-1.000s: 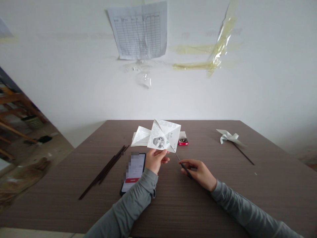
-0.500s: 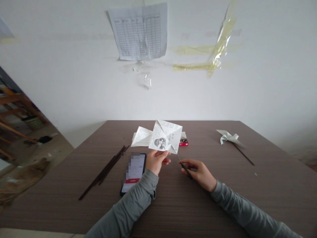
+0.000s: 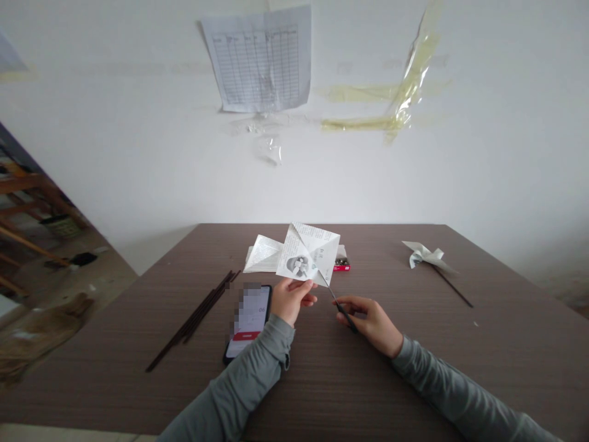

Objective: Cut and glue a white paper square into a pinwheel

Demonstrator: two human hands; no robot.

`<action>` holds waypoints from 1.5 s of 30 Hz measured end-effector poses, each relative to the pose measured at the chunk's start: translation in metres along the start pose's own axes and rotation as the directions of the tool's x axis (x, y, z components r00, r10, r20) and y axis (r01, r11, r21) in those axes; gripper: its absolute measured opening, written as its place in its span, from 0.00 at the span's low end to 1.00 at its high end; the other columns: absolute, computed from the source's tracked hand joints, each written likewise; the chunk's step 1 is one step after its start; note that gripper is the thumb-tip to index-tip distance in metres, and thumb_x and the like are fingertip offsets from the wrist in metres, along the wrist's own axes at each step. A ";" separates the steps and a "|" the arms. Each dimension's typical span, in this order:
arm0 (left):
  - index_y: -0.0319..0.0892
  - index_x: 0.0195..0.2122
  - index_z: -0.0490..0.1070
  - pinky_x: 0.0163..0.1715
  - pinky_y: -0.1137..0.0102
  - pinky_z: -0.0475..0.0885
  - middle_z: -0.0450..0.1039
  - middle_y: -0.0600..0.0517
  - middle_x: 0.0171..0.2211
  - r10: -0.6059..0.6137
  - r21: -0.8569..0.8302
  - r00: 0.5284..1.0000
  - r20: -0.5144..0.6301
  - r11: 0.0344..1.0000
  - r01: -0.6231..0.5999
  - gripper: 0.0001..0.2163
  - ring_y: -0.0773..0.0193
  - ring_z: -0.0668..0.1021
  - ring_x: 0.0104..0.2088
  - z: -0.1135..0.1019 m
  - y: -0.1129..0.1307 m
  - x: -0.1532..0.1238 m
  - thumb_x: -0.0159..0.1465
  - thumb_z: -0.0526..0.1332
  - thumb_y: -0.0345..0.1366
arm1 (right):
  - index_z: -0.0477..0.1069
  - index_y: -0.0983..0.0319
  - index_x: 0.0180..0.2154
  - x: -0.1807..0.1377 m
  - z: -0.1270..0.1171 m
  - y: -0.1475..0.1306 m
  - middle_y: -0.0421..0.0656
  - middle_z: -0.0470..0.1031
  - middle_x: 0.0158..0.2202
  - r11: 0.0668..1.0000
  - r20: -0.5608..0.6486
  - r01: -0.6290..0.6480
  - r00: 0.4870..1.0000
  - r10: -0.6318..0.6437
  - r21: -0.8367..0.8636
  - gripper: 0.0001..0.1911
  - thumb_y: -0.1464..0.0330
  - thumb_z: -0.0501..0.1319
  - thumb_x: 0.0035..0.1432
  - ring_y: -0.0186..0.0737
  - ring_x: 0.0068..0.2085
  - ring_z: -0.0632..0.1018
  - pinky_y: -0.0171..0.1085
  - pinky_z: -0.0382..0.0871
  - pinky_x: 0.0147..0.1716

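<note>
My left hand (image 3: 289, 298) pinches the lower edge of a creased square of printed paper (image 3: 308, 252) and holds it upright above the brown table (image 3: 322, 380). My right hand (image 3: 370, 319) is closed round the handle of small dark scissors (image 3: 343, 312). The blades point up-left and meet the paper's lower right corner. Whether the blades are apart is too small to tell.
A phone (image 3: 248, 322) lies lit by my left forearm. Several dark thin sticks (image 3: 196, 319) lie to its left. Behind the paper are more printed sheets (image 3: 262, 253) and a small red box (image 3: 341, 264). A finished paper pinwheel on a stick (image 3: 430, 258) lies far right.
The held paper has shifted slightly to the right. Both hands stay almost where they were.
</note>
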State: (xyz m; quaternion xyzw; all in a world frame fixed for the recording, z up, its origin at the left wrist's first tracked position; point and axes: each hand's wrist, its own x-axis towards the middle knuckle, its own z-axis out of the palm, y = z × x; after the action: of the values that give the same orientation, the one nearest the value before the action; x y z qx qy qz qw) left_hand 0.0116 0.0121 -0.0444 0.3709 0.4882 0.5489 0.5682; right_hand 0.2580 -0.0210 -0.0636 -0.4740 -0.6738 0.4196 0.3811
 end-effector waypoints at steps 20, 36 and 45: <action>0.43 0.40 0.88 0.29 0.70 0.83 0.95 0.46 0.37 0.022 -0.003 0.999 -0.035 1.000 -0.022 0.15 0.61 0.89 0.27 0.004 0.006 -0.010 0.61 0.91 0.37 | 0.97 0.60 0.51 -0.002 0.001 -0.005 0.46 0.90 0.33 1.000 -0.020 0.006 1.000 -0.006 0.021 0.26 0.48 0.79 0.63 0.54 0.36 0.87 0.51 0.87 0.45; 0.42 0.39 0.89 0.30 0.68 0.82 0.95 0.43 0.38 0.018 0.024 1.000 -0.014 1.000 -0.018 0.13 0.59 0.88 0.27 0.008 0.012 -0.018 0.63 0.90 0.39 | 0.96 0.59 0.50 -0.001 0.002 -0.007 0.46 0.88 0.32 0.999 -0.045 0.016 0.999 -0.015 0.032 0.28 0.45 0.81 0.61 0.54 0.36 0.87 0.50 0.89 0.44; 0.44 0.37 0.89 0.29 0.68 0.79 0.94 0.44 0.37 0.003 0.023 1.000 -0.030 1.000 -0.002 0.10 0.58 0.87 0.26 0.010 0.016 -0.020 0.64 0.88 0.34 | 0.97 0.56 0.47 -0.003 0.001 -0.015 0.47 0.88 0.33 0.999 -0.047 0.001 0.999 0.001 0.051 0.24 0.46 0.82 0.60 0.58 0.37 0.89 0.51 0.89 0.46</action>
State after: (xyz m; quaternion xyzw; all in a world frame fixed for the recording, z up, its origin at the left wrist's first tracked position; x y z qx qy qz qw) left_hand 0.0186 -0.0044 -0.0237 0.3698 0.5024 0.5494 0.5559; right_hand 0.2529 -0.0275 -0.0504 -0.4739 -0.6538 0.4253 0.4087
